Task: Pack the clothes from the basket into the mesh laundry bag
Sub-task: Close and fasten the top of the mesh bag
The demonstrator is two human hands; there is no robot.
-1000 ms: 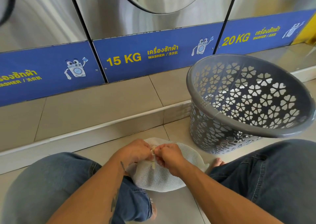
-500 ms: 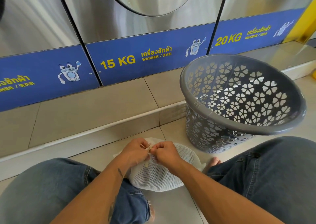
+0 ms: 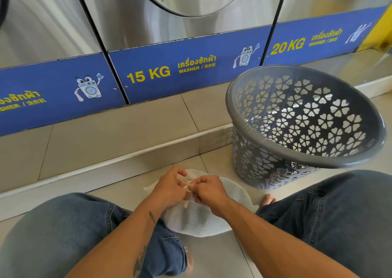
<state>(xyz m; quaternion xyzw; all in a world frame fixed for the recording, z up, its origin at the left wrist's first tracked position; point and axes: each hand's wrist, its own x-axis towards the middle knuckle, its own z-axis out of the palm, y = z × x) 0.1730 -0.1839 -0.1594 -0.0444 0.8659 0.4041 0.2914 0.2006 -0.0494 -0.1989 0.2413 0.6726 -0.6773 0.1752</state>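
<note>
Both hands, left hand and right hand, pinched the drawstring atop the full mesh laundry bag; basket looked empty; next, cinching and knotting.

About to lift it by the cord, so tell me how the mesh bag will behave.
The mesh bag will probably sag and swing: it is soft netting, bulging and shapeless on the floor. It looks light for its bulk. The cord, pinched between left hand and right hand, may slip if loosely tied.
</note>
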